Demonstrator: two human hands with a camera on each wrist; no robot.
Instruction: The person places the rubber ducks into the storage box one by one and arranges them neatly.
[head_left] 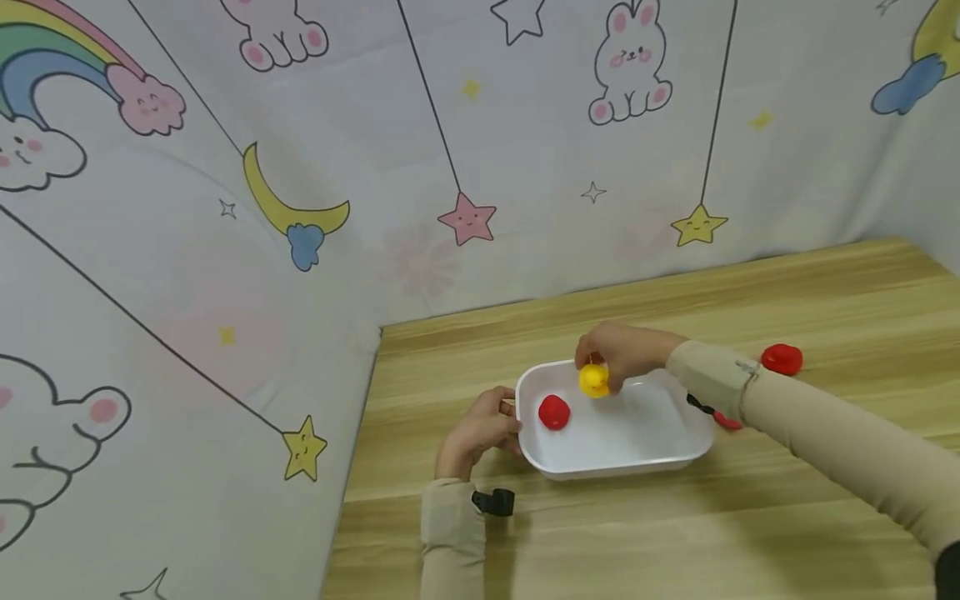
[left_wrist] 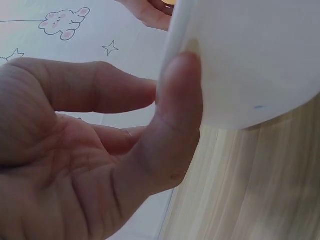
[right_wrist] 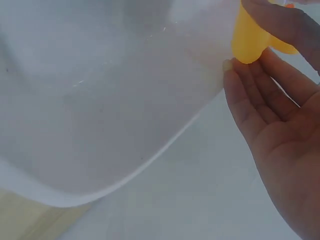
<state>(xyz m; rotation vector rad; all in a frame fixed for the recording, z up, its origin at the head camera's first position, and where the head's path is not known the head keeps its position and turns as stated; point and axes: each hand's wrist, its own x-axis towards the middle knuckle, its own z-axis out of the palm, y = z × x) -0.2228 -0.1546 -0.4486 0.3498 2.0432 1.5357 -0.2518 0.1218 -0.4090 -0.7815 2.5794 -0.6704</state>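
Note:
A white tray (head_left: 622, 473) stands on the wooden table. My left hand (head_left: 480, 429) is at its left end, fingers bent and pinching the rim; in the left wrist view the fingertips (left_wrist: 182, 75) meet the white wall. Over the tray's far side, my right hand (head_left: 626, 350) holds a small yellow toy (head_left: 594, 381) between thumb and fingers. In the right wrist view the yellow toy (right_wrist: 250, 37) has a rounded end and a bit of orange, partly cut off by the frame. A red rounded piece (head_left: 554, 412) lies inside the tray, at its left.
On the table to the right lies another red piece (head_left: 782, 359), beyond my right forearm. A further red piece (head_left: 727, 421) is partly hidden by the right sleeve (head_left: 750, 392). A white patterned cloth (head_left: 525, 267) hangs behind and left of the table.

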